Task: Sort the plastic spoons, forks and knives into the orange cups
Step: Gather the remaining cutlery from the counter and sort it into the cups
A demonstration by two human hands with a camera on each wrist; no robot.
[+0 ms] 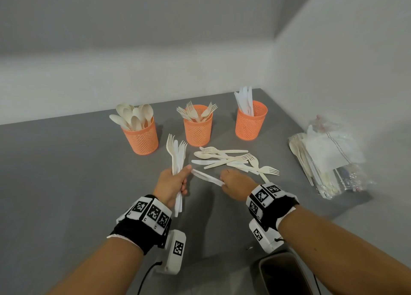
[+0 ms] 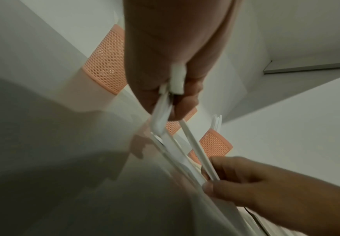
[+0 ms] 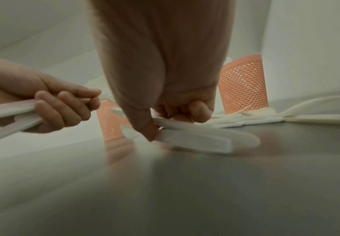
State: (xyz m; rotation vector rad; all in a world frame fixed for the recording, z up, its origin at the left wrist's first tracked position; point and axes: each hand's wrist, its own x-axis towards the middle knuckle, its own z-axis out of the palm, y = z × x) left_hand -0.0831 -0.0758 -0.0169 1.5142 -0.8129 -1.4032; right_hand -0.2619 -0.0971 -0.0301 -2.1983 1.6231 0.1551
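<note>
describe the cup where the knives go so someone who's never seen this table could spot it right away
On the grey table, three orange mesh cups stand in a row near the back wall. The knife cup is the rightmost, nearest the room's corner. It alone holds flat white knives; its neighbours hold forks and spoons.

I see a gray tabletop (image 1: 66,165) that runs into a corner. Two white walls (image 1: 155,39) meet there. On the right side of the tabletop lies a clear plastic bag (image 1: 329,161). It is crinkly and has a white paper napkin (image 1: 333,152) on top. Down near me, by the tabletop's near edge, is a dark bin (image 1: 282,274) with a round rim. A thin black cable (image 1: 145,277) hangs below my left wrist.
</note>
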